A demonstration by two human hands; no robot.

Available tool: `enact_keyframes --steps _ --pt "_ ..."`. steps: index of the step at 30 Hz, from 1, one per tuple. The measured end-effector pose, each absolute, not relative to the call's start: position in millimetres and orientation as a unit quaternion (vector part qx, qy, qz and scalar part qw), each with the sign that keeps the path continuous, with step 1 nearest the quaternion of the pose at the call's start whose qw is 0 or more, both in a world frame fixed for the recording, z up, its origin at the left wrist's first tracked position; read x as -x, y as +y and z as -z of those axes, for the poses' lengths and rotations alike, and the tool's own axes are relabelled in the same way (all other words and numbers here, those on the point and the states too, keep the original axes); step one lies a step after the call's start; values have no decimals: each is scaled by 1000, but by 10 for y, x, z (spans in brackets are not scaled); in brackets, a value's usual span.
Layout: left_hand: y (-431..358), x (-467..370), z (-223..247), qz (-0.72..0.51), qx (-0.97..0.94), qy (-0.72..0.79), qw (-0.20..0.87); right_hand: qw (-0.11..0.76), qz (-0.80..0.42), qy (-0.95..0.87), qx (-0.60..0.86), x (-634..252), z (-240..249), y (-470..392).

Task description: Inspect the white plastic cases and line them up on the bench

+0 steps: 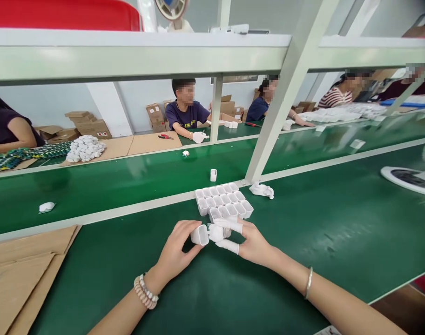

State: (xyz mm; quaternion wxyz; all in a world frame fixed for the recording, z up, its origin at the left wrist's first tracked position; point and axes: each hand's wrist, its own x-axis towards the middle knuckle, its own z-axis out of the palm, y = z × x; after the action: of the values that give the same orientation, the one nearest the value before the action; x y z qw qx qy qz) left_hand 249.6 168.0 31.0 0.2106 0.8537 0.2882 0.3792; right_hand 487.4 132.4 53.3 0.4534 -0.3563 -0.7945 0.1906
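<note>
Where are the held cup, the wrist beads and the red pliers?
Cup [195, 236]: head view, outer side wall.
Beads [143, 297]: head view, middle of the strands.
Pliers [167, 137]: head view, red handles.

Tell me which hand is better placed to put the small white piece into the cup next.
Probably the right hand: its white-covered fingertips hold the small white piece right beside the cup. The left hand is busy holding the cup, so it seems better placed to steady it.

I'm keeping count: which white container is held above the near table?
The container in the left hand; the others there stand packed in rows on the green table.
</note>
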Motion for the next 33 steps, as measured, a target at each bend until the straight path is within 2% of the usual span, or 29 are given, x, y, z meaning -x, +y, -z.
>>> enact_keyframes --steps 5,26,33 --pt "1671 -2496 -307 -369 -873 266 179 458 -189 -814 303 -4835 -536 1289" --pt "1665 -2490 -296 -332 -888 272 163 313 -172 -829 431 -4865 -476 1224" --pt "1648 -2492 -284 -329 -887 278 164 281 -199 -828 443 -4870 -531 1223"
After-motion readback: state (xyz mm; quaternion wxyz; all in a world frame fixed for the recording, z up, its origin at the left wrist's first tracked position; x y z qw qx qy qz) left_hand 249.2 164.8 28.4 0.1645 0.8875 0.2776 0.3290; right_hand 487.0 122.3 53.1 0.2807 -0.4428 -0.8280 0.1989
